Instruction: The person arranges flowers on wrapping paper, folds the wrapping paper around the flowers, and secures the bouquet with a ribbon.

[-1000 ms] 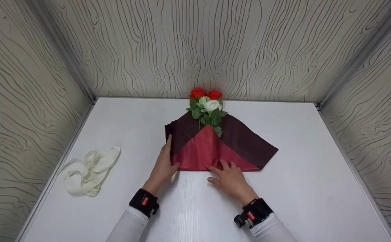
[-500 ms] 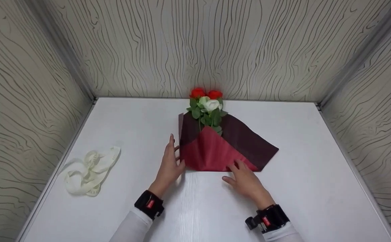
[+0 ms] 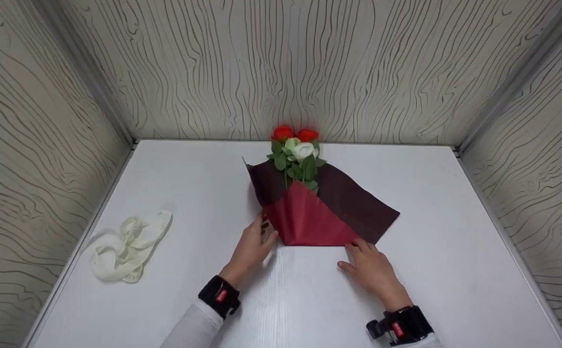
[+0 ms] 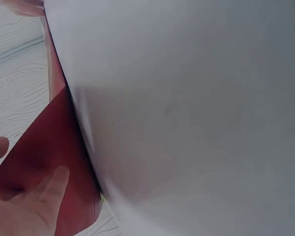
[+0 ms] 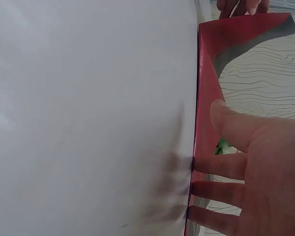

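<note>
A sheet of wrapping paper, dark maroon with a red folded-up front (image 3: 309, 222), lies mid-table around a small bunch of red and white flowers (image 3: 304, 151) with green leaves. My left hand (image 3: 251, 246) is at the paper's left side, which stands raised off the table. In the left wrist view its fairly straight fingers (image 4: 54, 189) lie against the red paper (image 4: 54, 142). At the lower right edge, my right hand (image 3: 373, 270) touches the fold with its fingertips. The right wrist view shows these fingers (image 5: 221, 191) extended along the red edge (image 5: 206, 98). The stems are hidden under the fold.
A loosely bundled cream ribbon (image 3: 128, 249) lies on the left of the white table (image 3: 454, 270). Patterned walls (image 3: 281, 67) enclose the table at the back and both sides, with the flower heads close to the back one.
The paper's left side has been folded inward and up, with my left hand moving right along with it. My right hand has slid right along the bottom edge. The flowers stay put.
</note>
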Available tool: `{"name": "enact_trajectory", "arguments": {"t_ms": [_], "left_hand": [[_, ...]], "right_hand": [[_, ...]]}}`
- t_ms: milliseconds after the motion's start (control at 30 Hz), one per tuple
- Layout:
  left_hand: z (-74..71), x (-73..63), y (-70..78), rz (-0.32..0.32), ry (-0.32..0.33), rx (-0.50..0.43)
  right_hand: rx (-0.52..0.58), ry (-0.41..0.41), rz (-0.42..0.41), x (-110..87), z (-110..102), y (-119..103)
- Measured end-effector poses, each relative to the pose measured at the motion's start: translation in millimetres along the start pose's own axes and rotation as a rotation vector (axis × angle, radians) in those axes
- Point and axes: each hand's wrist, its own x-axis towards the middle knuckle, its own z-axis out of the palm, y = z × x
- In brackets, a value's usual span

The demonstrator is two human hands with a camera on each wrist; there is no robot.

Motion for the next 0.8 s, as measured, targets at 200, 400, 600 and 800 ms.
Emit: {"name": "enact_trajectory", "arguments": {"t_ms": [200, 400, 600, 800], "left_hand": [[7.2, 0.7, 4.8, -0.017, -0.164, 0.106], [13.1, 2.0, 4.5, 0.0, -0.27, 0.243], [11.9, -0.8, 7.2, -0.031, -0.348, 0.322], [14.6, -3.9, 9.5, -0.035, -0.399, 0.351]], "right_hand": [[0.022, 0.009, 0.008, 0.7, 3, 2], [0.03, 0.015, -0.003, 1.3, 5, 3], [0.02, 0.019, -0.017, -1.0, 4, 0], [0.011, 0.031, -0.022, -1.9, 3, 0]]}}
